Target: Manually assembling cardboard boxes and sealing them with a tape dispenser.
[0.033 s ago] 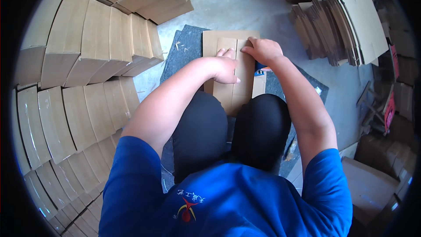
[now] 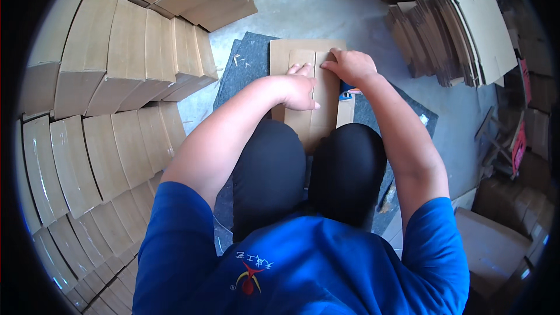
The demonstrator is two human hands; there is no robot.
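A brown cardboard box [image 2: 324, 105] stands in front of my knees, its two top flaps folded in and meeting along a seam. My left hand [image 2: 300, 88] lies across the left flap near that seam, fingers spread and palm down. At the far right edge of the box, my right hand [image 2: 353, 67] grips with its thumb on top; its other fingers are partly hidden. Beside the box, under my right wrist, a small blue and orange object [image 2: 347, 90] shows only in part. A flat cardboard piece [image 2: 280, 52] extends beyond the box's far side.
Stacked cardboard boxes [image 2: 128, 52] form a wall along the left. Bundled flat cardboard sheets [image 2: 466, 29] stand at the far right. A dark grey mat [image 2: 245, 64] lies under the work on the concrete floor [image 2: 303, 0]. More cardboard [image 2: 496, 239] is at the lower right.
My left knee has shifted very slightly to the right. Both hands keep their places on the box.
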